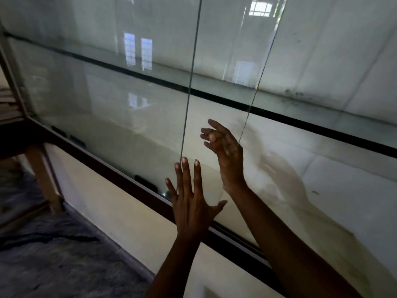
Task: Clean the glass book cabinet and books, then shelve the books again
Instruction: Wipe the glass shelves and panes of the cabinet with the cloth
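Note:
The glass book cabinet fills the view, its sliding glass door panels (107, 100) overlapping near the middle. No books show on the glass shelf (214, 96) behind them. My left hand (191, 201) lies flat on the front pane with fingers spread and straight, near the edge of one panel (189, 87). My right hand (225, 151) is raised higher, fingers loosely bent, at the edge of the other panel (257, 89); whether it touches that glass I cannot tell. Neither hand holds a cloth.
A dark bottom rail (120, 177) with tracks runs diagonally under the glass, above a cream base panel (120, 216). A wooden table leg (46, 181) stands at the left on a grey patterned floor (53, 254). Stacked papers or books (8, 104) lie at the far left.

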